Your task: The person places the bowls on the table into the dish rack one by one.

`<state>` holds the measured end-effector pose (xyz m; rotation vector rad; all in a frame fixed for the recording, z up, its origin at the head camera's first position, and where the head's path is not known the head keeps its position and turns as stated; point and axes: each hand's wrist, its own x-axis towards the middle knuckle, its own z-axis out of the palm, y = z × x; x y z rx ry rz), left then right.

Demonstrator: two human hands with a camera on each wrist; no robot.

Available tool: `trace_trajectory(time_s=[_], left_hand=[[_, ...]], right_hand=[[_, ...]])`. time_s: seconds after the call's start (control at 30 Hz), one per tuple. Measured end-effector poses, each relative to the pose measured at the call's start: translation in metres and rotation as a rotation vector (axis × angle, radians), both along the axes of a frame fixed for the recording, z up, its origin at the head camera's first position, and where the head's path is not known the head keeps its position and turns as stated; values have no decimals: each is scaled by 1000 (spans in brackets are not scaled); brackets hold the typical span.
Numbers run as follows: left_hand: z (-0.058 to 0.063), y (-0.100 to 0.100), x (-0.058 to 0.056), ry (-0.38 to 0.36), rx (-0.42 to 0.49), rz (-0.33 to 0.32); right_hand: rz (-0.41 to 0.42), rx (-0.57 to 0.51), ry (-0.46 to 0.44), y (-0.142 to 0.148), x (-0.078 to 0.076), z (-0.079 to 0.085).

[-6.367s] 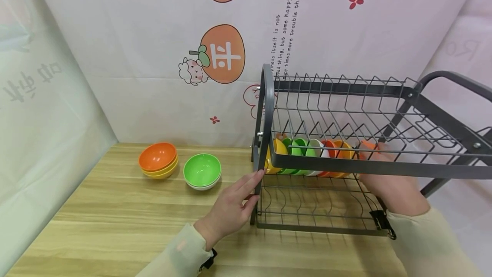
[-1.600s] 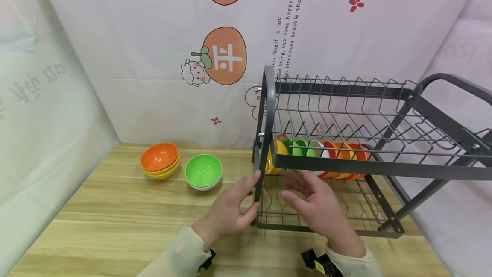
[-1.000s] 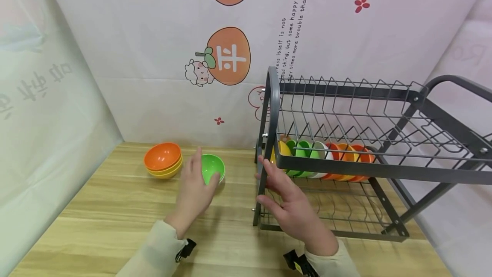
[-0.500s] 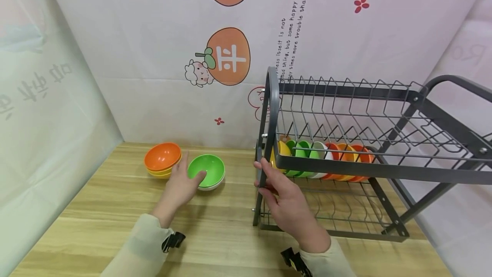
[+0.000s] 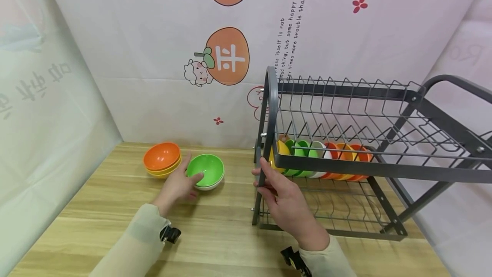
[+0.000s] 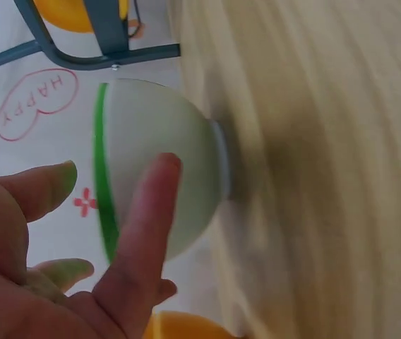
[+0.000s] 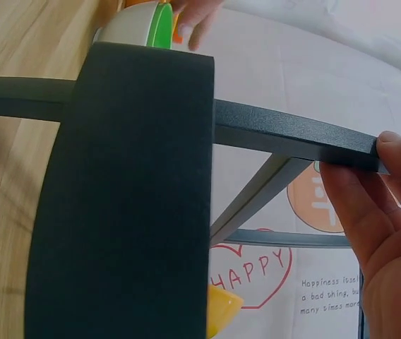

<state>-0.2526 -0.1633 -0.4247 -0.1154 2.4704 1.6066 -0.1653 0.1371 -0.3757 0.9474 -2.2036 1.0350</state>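
Note:
My left hand is at the left side of a green bowl nested in a white bowl on the table. Its thumb lies over the green rim in the head view. Close up in the left wrist view, one long straight finger overlaps the white bowl's outer wall. My right hand pinches the left front post of a dark two-tier dish rack between thumb and fingers; the right wrist view shows the same grip. A row of bowls stands on edge in the lower tier, from a yellow bowl to an orange bowl.
An orange bowl sits on yellow bowls left of my left hand. The rack's upper wire tier overhangs the row of bowls. A printed white cloth closes off the back of the wooden table.
The right hand let go of the orange bowl at the rack's right end and came left to grip the post. The left hand left that post and reached the green and white bowls.

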Motion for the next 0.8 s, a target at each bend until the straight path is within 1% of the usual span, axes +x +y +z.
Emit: trace_trajectory(time_s=[0.13, 0.3, 0.4, 0.63, 0.8], left_hand=[[-8, -2, -5, -19, 94, 14], [-11, -3, -9, -16, 130, 31], [-11, -3, -9, -17, 135, 39], [-10, -4, -9, -2, 111, 11], [-9, -4, -8, -14, 87, 2]], right_hand=[[-1, 5, 2, 0, 0, 0], [11, 7, 5, 1, -1, -1], [13, 18, 5, 1, -1, -1], [4, 26, 25, 0, 0, 0], [12, 28, 19, 1, 0, 1]])
